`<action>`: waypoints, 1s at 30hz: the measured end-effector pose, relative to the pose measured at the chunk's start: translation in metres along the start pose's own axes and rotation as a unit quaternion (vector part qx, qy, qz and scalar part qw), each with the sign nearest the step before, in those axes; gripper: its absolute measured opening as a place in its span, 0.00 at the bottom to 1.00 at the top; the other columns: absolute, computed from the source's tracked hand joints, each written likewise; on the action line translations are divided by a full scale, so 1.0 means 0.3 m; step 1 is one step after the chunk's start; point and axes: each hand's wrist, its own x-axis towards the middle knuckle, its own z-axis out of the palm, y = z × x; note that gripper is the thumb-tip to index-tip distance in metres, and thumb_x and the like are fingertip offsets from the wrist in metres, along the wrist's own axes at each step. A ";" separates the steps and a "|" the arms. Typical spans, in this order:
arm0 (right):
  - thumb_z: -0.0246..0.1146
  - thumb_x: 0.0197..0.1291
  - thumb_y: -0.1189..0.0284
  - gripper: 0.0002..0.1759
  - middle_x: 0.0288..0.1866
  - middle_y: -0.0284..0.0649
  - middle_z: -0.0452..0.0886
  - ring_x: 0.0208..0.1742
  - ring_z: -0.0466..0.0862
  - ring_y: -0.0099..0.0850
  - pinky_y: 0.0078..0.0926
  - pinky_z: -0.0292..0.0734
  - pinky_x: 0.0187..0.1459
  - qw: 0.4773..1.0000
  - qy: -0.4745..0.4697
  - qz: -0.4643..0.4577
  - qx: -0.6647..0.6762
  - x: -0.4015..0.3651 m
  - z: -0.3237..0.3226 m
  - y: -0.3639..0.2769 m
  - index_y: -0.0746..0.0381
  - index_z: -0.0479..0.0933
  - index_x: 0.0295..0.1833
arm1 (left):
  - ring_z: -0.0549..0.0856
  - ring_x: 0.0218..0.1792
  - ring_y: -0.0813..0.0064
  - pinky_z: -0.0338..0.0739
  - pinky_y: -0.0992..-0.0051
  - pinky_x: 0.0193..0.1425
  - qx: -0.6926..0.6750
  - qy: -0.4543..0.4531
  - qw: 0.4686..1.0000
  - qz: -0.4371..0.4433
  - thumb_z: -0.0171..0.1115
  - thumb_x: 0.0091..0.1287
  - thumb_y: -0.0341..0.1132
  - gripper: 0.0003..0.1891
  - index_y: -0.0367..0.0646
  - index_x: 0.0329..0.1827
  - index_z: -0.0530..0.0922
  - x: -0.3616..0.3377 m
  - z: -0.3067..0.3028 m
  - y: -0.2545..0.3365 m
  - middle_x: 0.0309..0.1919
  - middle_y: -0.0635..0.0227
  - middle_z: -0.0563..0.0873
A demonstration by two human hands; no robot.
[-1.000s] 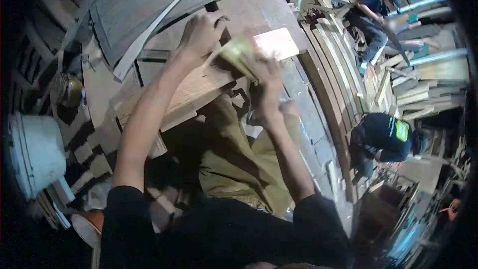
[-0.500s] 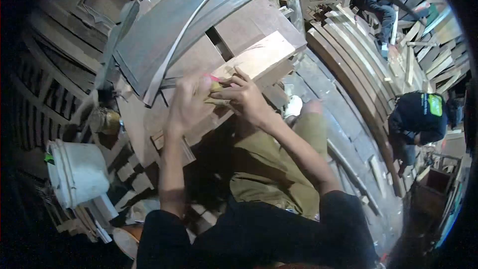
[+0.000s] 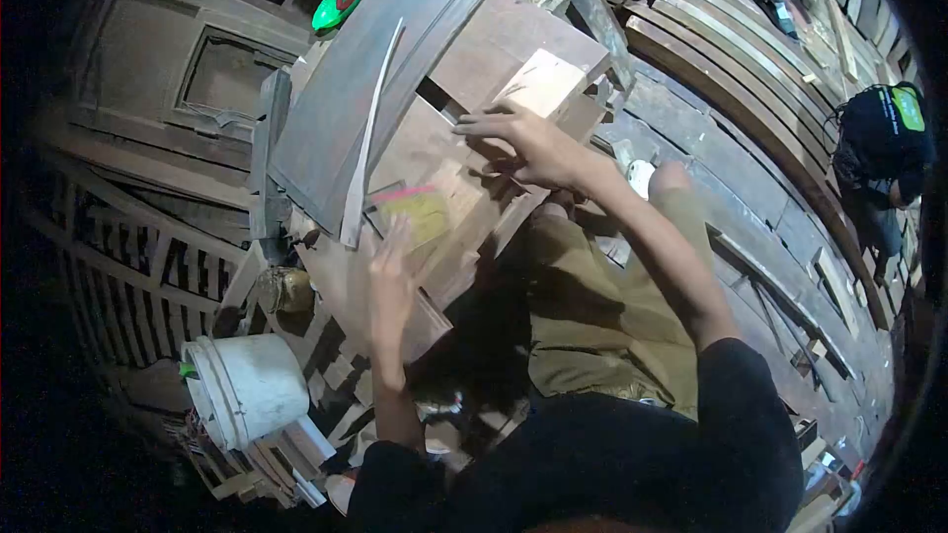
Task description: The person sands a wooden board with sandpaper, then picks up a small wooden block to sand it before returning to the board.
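My left hand (image 3: 391, 281) is blurred over the left part of the wooden workbench, its fingers pointing up. At its fingertips is a flat yellow packet (image 3: 420, 215) with a pink edge; it is smeared by motion and seems to be held there. My right hand (image 3: 533, 146) hovers by the pale wooden block (image 3: 545, 84), fingers stretched out and apart from the thumb, with nothing visible in them. A long thin curved wooden strip (image 3: 373, 128) lies on the grey curved panel (image 3: 341, 89) beyond my left hand.
A white bucket (image 3: 259, 385) stands at the lower left, near a dusty jar (image 3: 286, 289). Long curved boards (image 3: 750, 128) are stacked on the right. A black bag (image 3: 882, 133) with a green patch is at the far right. A green object (image 3: 336, 5) lies behind the panel.
My hands, together at the yellow packet before, are now apart. The left has drawn away with the packet at its fingertips; the right has opened over the wood. The view has shifted.
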 end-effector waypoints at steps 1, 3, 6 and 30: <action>0.74 0.57 0.71 0.35 0.71 0.46 0.79 0.66 0.78 0.50 0.44 0.73 0.71 0.999 -0.006 0.021 -0.024 0.011 -0.010 0.011 0.59 0.76 0.73 | 0.74 0.75 0.54 0.61 0.53 0.84 0.026 -0.032 0.994 -0.097 0.56 0.61 0.12 0.34 0.35 0.75 0.72 -0.014 -0.033 0.007 0.70 0.46 0.78; 0.69 0.64 0.63 0.25 0.66 0.45 0.83 0.62 0.79 0.47 0.45 0.74 0.67 0.994 0.074 0.009 -0.082 0.026 0.022 0.026 0.58 0.81 0.65 | 0.74 0.75 0.54 0.60 0.53 0.84 0.076 -0.095 0.948 -0.294 0.56 0.62 0.14 0.32 0.33 0.74 0.72 -0.048 -0.103 0.029 0.71 0.46 0.78; 0.66 0.68 0.60 0.19 0.57 0.43 0.88 0.60 0.81 0.43 0.43 0.72 0.67 0.974 0.126 0.050 -0.180 0.069 0.092 0.047 0.57 0.84 0.59 | 0.71 0.77 0.54 0.60 0.53 0.85 0.189 -0.023 0.975 -0.116 0.56 0.64 0.16 0.31 0.34 0.74 0.72 -0.117 -0.055 -0.017 0.73 0.45 0.74; 0.64 0.63 0.64 0.12 0.33 0.44 0.86 0.45 0.84 0.45 0.45 0.75 0.64 0.956 0.199 0.075 -0.203 0.117 0.145 0.020 0.60 0.84 0.32 | 0.64 0.81 0.45 0.53 0.51 0.86 0.072 0.125 0.985 -0.090 0.51 0.65 0.14 0.35 0.29 0.79 0.63 -0.196 0.141 0.154 0.77 0.36 0.67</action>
